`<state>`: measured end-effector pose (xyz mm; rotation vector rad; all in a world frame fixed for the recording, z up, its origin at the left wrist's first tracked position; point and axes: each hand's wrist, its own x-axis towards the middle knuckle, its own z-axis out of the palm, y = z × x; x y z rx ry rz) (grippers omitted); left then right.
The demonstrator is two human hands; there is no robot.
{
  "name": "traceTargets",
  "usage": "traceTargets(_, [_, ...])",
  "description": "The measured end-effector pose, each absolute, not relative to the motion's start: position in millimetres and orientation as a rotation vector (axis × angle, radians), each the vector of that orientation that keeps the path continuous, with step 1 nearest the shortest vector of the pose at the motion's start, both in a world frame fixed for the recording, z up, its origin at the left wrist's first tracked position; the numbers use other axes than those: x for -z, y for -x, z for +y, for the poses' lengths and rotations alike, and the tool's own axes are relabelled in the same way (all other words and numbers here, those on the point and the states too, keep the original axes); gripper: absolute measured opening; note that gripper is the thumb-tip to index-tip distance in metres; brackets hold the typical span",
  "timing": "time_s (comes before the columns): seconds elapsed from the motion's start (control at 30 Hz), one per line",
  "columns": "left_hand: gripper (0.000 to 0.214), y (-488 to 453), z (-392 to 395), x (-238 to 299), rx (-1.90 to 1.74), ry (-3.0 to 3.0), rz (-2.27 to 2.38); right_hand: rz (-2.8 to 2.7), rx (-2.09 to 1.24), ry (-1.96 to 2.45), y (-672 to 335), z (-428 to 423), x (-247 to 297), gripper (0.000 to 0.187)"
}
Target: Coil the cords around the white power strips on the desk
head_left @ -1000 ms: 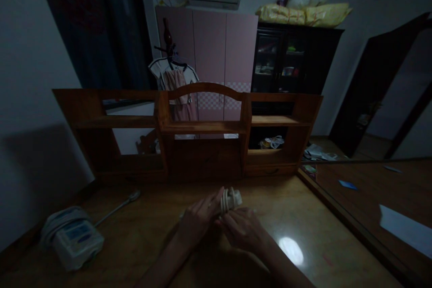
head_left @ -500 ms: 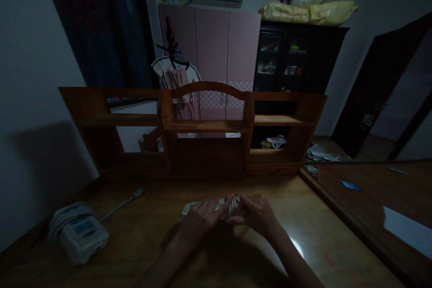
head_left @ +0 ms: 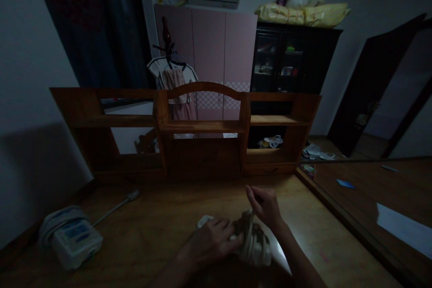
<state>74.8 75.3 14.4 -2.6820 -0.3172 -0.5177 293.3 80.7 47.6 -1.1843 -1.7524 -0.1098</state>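
My left hand (head_left: 216, 240) is closed around a pale oblong thing, apparently a power strip (head_left: 203, 221), low over the wooden desk. Loops of off-white cord (head_left: 256, 245) are wound about its right end, and the far side is hidden by my fingers. Just above those loops, my right hand (head_left: 265, 204) is closed in a pinch, with a length of cord running up into it. Dim light leaves the details of the bundle blurred.
On the desk's left lies a white box-like device (head_left: 76, 238) with cable coiled on it and a plug (head_left: 132, 195) stretched out beside it. A wooden shelf unit (head_left: 202, 126) stands along the back edge. At the right, paper (head_left: 405, 229) lies on a lower brown surface.
My right hand has come away from the bundle and risen, drawing cord up. The bundle and my left hand have shifted right and nearer, with the cord loops now turned into view.
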Motion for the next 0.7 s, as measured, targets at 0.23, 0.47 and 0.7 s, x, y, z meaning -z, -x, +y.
traceTargets(0.23, [0.037, -71.1, 73.2, -19.3, 0.739, 2.650, -0.243, -1.754, 0.165, 1.257, -283.6, 82.1, -46.5, 0.049])
traceTargets(0.47, [0.041, -69.1, 76.0, -13.8, 0.744, 2.591, -0.219, -1.893, 0.269, 1.410, -278.3, 84.7, -42.4, 0.052])
traceTargets(0.7, [0.044, -66.2, 76.1, -16.4, 0.698, 2.550, -0.242, -1.968, 0.371, 1.511, -278.4, 90.8, -36.1, 0.052])
